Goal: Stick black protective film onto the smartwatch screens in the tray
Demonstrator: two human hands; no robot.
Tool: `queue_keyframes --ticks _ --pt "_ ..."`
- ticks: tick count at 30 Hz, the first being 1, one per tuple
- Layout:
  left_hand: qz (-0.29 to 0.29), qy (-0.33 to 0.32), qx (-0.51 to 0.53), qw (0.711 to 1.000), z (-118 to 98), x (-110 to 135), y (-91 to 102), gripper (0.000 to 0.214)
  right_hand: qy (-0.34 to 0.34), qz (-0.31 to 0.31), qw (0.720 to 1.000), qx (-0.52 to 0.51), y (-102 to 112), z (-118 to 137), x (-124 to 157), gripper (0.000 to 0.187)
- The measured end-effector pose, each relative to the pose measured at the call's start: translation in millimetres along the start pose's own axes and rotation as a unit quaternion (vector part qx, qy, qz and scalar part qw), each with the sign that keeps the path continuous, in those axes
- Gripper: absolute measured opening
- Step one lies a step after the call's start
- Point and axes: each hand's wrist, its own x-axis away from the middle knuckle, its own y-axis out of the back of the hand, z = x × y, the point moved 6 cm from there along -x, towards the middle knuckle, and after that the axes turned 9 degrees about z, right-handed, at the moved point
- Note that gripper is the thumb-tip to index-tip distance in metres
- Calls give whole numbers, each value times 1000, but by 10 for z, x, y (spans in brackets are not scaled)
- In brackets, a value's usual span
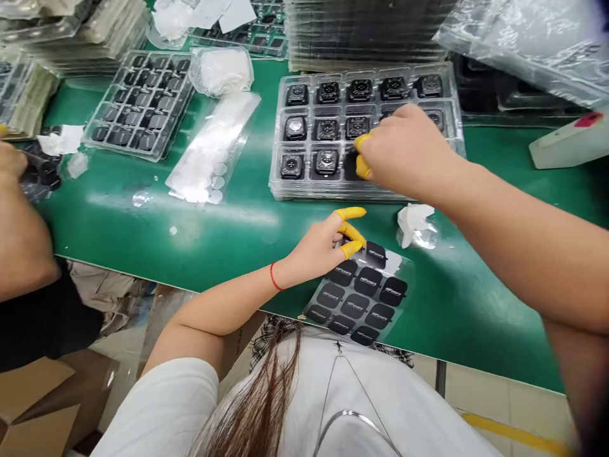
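Observation:
My right hand (404, 149), with yellow finger cots, reaches over a clear plastic tray (304, 190) of black smartwatch bodies. Its curled fingers grip a dark watch (351, 166) at the front row's third pocket; the hand hides part of it and the pockets to the right. My left hand (328, 247), also in yellow cots, is at the upper edge of a clear sheet (404, 273) of black rounded-square stickers (356, 306). The index finger is stretched out while the thumb and middle fingertip press together; what is between them cannot be made out.
Stacked trays (366, 38) rise behind the watch tray. A second tray (157, 152) of black parts and a plastic bag with round clear films (209, 152) lie left. Crumpled white paper (413, 222) sits near my right forearm. Another person's arm (21, 222) is at far left.

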Motion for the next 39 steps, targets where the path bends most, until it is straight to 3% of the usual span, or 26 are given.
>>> queue_keyframes --ticks 3,5,7,10,13,15,17,18,20,23,26,28,31,33,39 --pt "-31 6 48 998 40 -24 57 68 -73 -88 981 -157 -24 -52 192 28" --pt "-28 -6 62 998 24 -29 54 86 -51 -141 936 -319 -129 57 410 33" --pt "-6 -13 67 998 13 -23 11 95 11 -154 896 -416 -234 295 628 32" --pt "22 -12 51 998 41 -3 -60 82 37 -200 888 -412 -292 588 924 21" --pt "16 -12 29 999 63 7 -60 61 53 -224 874 -428 -397 578 1160 17" --pt "5 10 36 999 65 8 -36 55 -49 -217 859 -461 -632 263 1330 13" --pt "11 39 49 998 45 14 -37 53 -249 -195 839 -443 -973 -175 1567 15" --pt "21 52 51 997 29 20 -49 52 -314 -159 839 -414 -1133 -327 1655 19" --pt "39 64 47 996 -11 32 -85 53 -357 -131 852 -360 -1334 -480 1719 27" --pt "33 56 30 997 -46 38 -111 54 -290 -143 890 -322 -1388 -362 1529 34" --pt "17 49 29 998 -30 27 -104 54 -219 -123 906 -339 -1254 -106 1278 22" --pt "15 55 33 998 -5 17 -90 55 -178 -146 907 -353 -1027 53 1209 18" --pt "23 45 -8 999 -5 3 -70 50 -20 -224 910 -347 -586 390 1194 16" --pt "29 30 -56 998 -17 1 -64 44 64 -253 907 -330 -409 587 1189 21" --pt "19 27 -29 999 32 8 -53 52 32 -235 903 -359 -466 637 1065 27"
